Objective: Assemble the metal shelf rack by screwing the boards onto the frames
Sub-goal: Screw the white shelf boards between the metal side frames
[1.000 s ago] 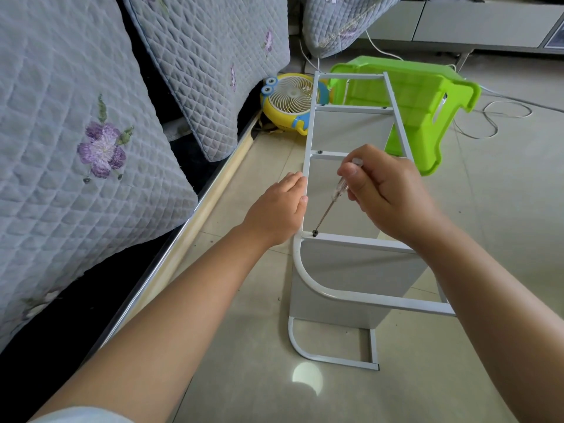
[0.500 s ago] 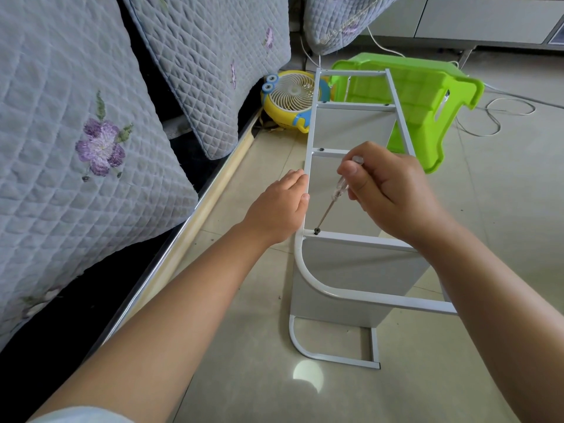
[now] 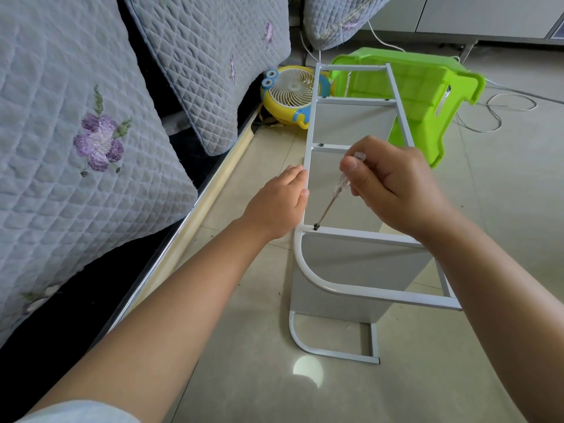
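Partway through, by the look of it: nearest board (image 3: 360, 279) already standing on edge between lower frame (image 3: 332, 351) and upper frame (image 3: 308, 166), with more boards apparently fixed at farther rungs. Dark screw (image 3: 316, 227) seated at left end of near crossbar (image 3: 366, 236), probably being driven; another screw head (image 3: 321, 145) visible on next rung at 12 o'clock. Right ends of rungs mostly hidden, so remaining fasteners unclear. Left hand (image 3: 279, 206) at 9 o'clock of that screw, fingers curled round upper frame's rail, steadying. Right hand (image 3: 393, 187) at 2 o'clock of screw, fingers pinching clear-handled screwdriver (image 3: 334, 196), tip on screw. Beyond, yellow fan (image 3: 290, 93) and green stool (image 3: 427, 96).
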